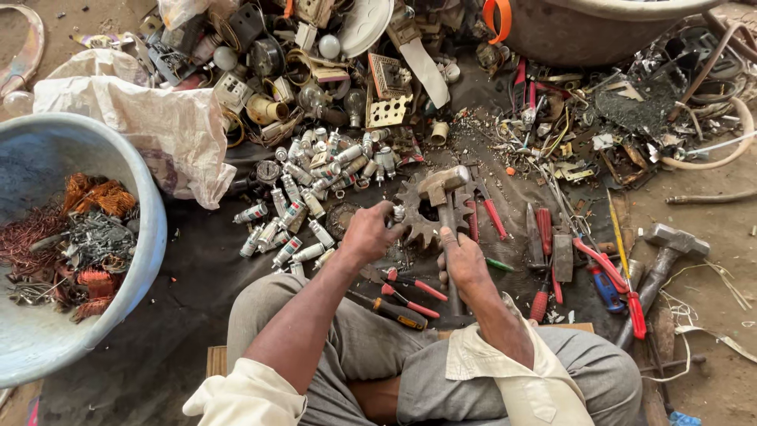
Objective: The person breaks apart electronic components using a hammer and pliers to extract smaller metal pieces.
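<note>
My right hand [464, 260] grips the handle of a hammer [441, 186], whose metal head hangs over a rusty toothed gear [418, 217] lying on the dark mat. My left hand [367, 233] pinches a small cylindrical piece [398, 213] against the gear's left edge. A heap of similar small white and metal cylinders [311, 189] lies just left of that hand. I sit cross-legged with both knees below the hands.
A pale blue basin [150, 237] with copper wire and scrap stands at left beside a white sack [134, 118]. Red-handled pliers and screwdrivers [544, 237] and a second hammer [666, 252] lie at right. Scrap parts crowd the top, with a large tub [599, 31].
</note>
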